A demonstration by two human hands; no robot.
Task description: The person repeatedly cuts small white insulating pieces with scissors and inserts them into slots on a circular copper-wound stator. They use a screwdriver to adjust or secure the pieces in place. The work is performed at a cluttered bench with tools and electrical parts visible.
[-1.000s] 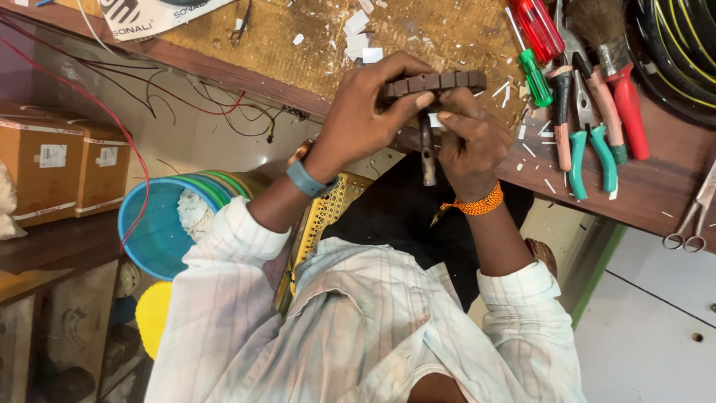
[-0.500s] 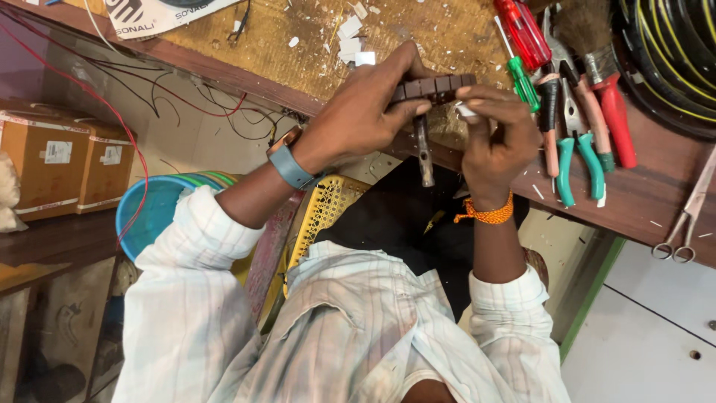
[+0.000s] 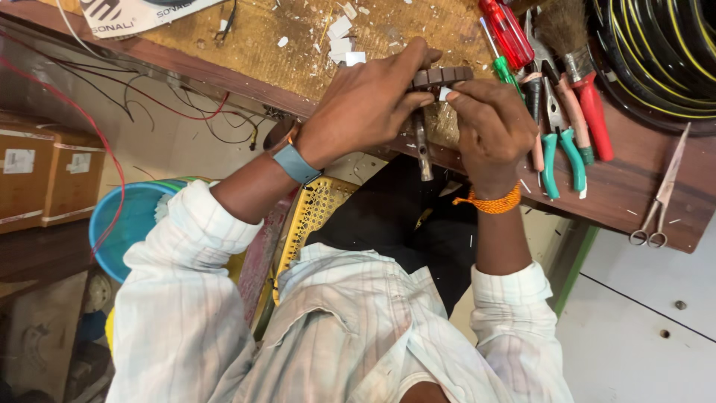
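Watching both hands close in since a second ago: left hand (image 3: pixel 365 104) fingers clamped on the dark ribbed core (image 3: pixel 441 75) at the tabletop (image 3: pixel 253 45) edge; right hand (image 3: pixel 488 123) fingers now pinch a white slip (image 3: pixel 445 92) against it.

Two hands work a small dark metal part at the edge of a workbench.

The left hand (image 3: pixel 367 104) grips a dark slotted metal piece (image 3: pixel 443 75) with a shaft (image 3: pixel 423 153) hanging below it; the right hand (image 3: pixel 488 123) pinches a small white slip (image 3: pixel 445 92) against it. Right of the hands lie teal-handled pliers (image 3: pixel 561 145), a red-handled brush (image 3: pixel 578 67), a red screwdriver (image 3: pixel 506 31) and scissors (image 3: pixel 660 201). The wooden bench (image 3: pixel 626 186) carries white scraps (image 3: pixel 341 33). A blue tub (image 3: pixel 127 224) sits lower left, beside a yellow crate (image 3: pixel 313 213).
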